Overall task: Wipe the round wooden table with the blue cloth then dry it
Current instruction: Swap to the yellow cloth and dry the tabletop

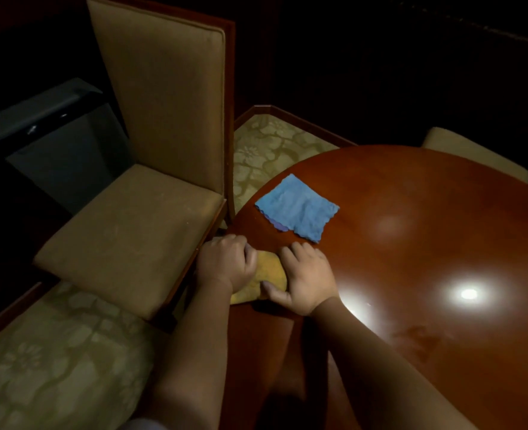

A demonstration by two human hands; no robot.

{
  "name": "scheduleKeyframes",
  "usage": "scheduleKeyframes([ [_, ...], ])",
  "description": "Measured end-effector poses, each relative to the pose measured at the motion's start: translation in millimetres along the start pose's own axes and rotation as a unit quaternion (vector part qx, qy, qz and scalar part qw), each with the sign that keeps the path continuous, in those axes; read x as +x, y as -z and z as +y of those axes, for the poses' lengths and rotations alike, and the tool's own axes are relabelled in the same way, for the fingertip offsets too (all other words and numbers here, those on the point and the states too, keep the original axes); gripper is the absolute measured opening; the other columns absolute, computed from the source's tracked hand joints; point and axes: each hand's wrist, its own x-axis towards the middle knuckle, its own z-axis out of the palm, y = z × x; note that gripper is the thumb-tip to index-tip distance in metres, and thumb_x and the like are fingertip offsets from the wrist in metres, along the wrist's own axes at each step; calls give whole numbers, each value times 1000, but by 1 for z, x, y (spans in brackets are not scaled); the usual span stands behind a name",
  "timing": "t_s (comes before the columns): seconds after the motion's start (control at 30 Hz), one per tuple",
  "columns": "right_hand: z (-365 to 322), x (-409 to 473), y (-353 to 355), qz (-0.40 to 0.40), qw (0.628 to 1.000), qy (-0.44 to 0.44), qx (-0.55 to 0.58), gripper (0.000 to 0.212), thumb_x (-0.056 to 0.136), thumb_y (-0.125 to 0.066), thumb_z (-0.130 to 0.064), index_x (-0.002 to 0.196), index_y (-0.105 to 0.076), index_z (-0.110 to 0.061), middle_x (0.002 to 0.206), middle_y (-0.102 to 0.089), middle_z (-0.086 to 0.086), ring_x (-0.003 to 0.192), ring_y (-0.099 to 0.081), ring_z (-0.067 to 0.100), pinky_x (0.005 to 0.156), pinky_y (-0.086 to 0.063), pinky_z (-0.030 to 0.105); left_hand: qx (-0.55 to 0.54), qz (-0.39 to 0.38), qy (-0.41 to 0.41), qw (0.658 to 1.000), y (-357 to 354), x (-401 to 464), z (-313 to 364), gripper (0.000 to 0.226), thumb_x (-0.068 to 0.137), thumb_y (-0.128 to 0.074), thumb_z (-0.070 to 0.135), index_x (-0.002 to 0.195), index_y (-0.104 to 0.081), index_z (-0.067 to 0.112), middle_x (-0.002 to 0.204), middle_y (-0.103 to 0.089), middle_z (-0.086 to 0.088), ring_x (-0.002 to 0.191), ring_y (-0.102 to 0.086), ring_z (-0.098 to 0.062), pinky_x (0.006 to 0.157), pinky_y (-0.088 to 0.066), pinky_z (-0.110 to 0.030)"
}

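Observation:
The round wooden table (pixel 411 243) is glossy reddish brown and fills the right half of the view. A folded blue cloth (pixel 298 207) lies flat near its left edge, touched by neither hand. Just in front of it sits a bunched yellow cloth (pixel 267 274) at the table's left rim. My left hand (pixel 225 262) grips the yellow cloth's left side. My right hand (pixel 306 277) presses on its right side, thumb curled under the cloth's near edge. Much of the yellow cloth is hidden beneath both hands.
A tan upholstered chair (pixel 151 187) stands close against the table's left edge. Another pale chair seat (pixel 473 153) shows beyond the far rim. Patterned green carpet (pixel 54 352) covers the floor. A dark cabinet (pixel 54 141) stands at the left. Lamp glare (pixel 469 293) reflects on the tabletop.

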Motion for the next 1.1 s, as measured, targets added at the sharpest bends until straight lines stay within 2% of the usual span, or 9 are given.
scheduleKeyframes([
  [0.07,6,12,-4,6,1000,-2,2,57,77,-46,-64,82,-58,-9,72,-49,6,64,-49,29,56,-33,34,8,-9,-1,1000,-1,15,-1,31,82,-21,31,70,-44,14,82,-60,-10,65,-42,-19,58,-24,-29],
  [0.17,14,27,-11,18,1000,-17,-5,56,78,-45,-64,81,-58,-9,72,-48,7,62,-48,29,56,-29,32,12,-9,-9,1000,-2,38,-2,29,91,-31,27,74,-49,12,85,-61,-11,68,-45,-21,59,-24,-29],
  [0.3,19,42,-16,42,998,-48,-21,54,78,-45,-62,80,-58,-10,70,-48,6,60,-48,27,54,-31,32,15,9,-48,999,-1,69,-2,40,78,-21,32,74,-54,9,85,-63,-13,70,-52,-27,62,-26,-32],
  [0.53,20,51,-18,47,995,-67,-55,55,78,-42,-62,80,-55,-9,71,-50,8,61,-49,29,54,-30,33,42,32,-70,996,-7,84,-2,53,77,-19,33,86,-63,5,94,-65,-14,84,-58,-32,61,-27,-30],
  [0.63,17,46,-15,35,996,-57,-65,57,77,-41,-62,84,-56,-8,74,-53,11,64,-51,31,56,-30,34,51,43,-43,997,-3,69,0,56,78,-19,34,92,-64,4,99,-65,-15,88,-59,-33,63,-28,-31],
  [0.73,10,33,-12,29,996,-41,-70,59,77,-41,-63,88,-58,-8,76,-53,11,65,-52,32,57,-34,36,58,34,-26,997,-3,47,1,49,88,-24,32,93,-64,4,101,-65,-15,90,-59,-33,64,-28,-30],
  [0.8,3,19,-8,30,997,-35,-68,59,76,-41,-63,88,-58,-8,76,-53,11,66,-52,32,56,-37,37,62,31,-22,997,-2,30,2,52,85,-21,33,93,-64,4,100,-65,-15,89,-59,-33,63,-29,-30],
  [1.0,-21,-31,7,6,997,-28,-70,52,75,-45,-62,83,-53,-11,75,-49,8,66,-48,29,58,-28,34,48,26,-18,998,1,-31,7,64,76,-9,38,81,-63,5,86,-64,-14,75,-58,-31,60,-35,-32],
  [1.1,-29,-56,16,-8,998,-16,-62,51,75,-45,-62,82,-52,-12,74,-47,6,66,-47,28,58,-28,33,41,12,-4,999,4,-64,14,60,76,-11,36,74,-62,4,79,-64,-15,70,-59,-32,60,-36,-33],
])
